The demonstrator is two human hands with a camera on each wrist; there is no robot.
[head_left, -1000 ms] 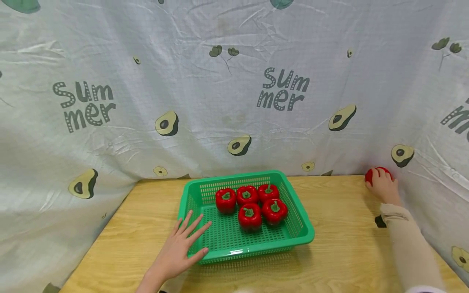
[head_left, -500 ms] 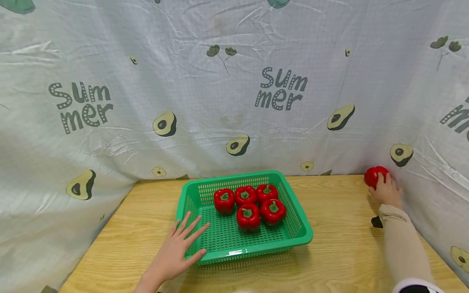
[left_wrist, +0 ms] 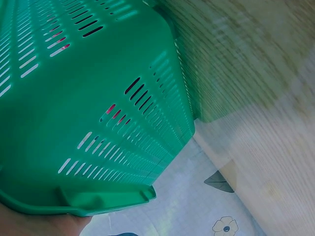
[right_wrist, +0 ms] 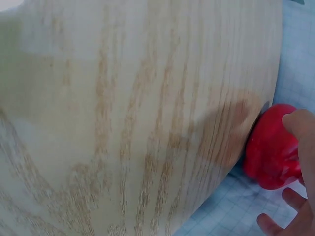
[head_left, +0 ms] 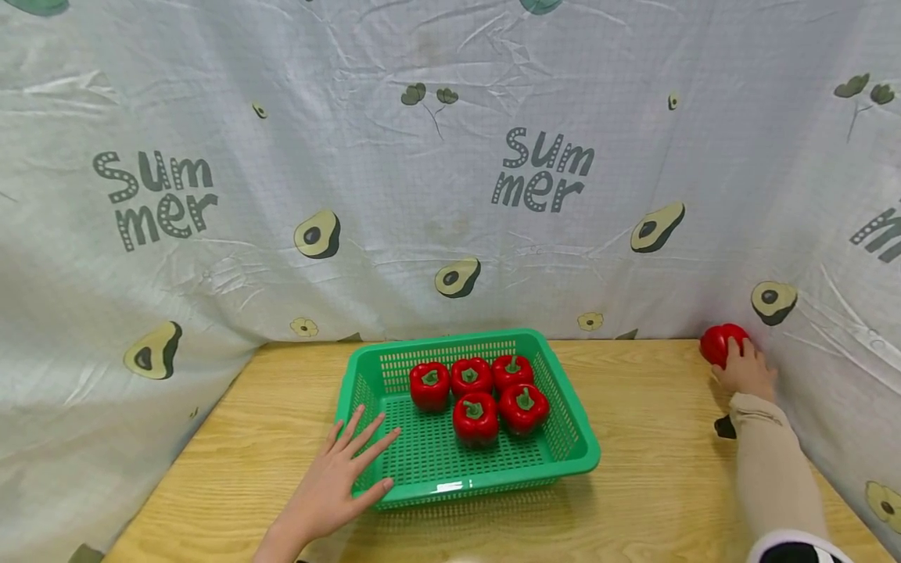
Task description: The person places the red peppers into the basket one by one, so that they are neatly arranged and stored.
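My left hand point(head_left: 341, 469) has its fingers spread over the left rim of a green plastic basket point(head_left: 493, 475). In the left wrist view, part of this hand point(left_wrist: 42, 223) shows under the rim beside the slotted basket wall point(left_wrist: 98, 128). Several red bell peppers point(head_left: 475, 420) with green stems stand inside, toward the basket's right. At the table's far right corner, my right hand point(head_left: 748, 374) grips a red bell pepper point(head_left: 716, 344) from its near right side. Seen from the right wrist, one digit lies on the pepper point(right_wrist: 270, 147) while other fingers curl below it; its stem is hidden.
A white curtain point(head_left: 549, 274) printed with avocados and lettering hangs behind and beside the wooden table point(head_left: 655, 438). The corner pepper is close against it. A small black object point(head_left: 724, 427) lies near the right wrist. Table surface spans between basket and right arm.
My right hand has drawn back from over the top of the corner pepper to its near right side, leaving more of the pepper visible. My left hand has stayed at the basket.
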